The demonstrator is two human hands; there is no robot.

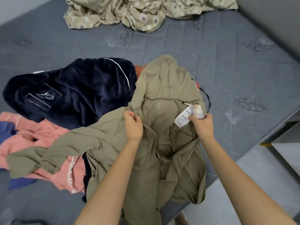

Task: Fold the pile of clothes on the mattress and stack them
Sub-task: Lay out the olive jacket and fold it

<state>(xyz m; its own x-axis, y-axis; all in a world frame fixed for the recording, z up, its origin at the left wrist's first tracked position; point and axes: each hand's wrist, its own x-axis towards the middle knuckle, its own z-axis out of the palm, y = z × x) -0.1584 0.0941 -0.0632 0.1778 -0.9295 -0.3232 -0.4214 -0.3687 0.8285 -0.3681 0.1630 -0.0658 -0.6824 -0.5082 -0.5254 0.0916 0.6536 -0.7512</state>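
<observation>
The left hand (133, 125) pinches a fold of the olive garment (164, 143); the right hand (203, 125) grips its other side with the paper tags (185, 116). The garment hangs over the mattress (227, 62)'s near edge, beside the navy (78, 91) and salmon clothes (32, 135).

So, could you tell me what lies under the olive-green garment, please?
A salmon-pink garment and dark navy fabric poke out beneath the olive-green garment on its left; a black cord shows on its right. Its middle hides the rest.
</observation>
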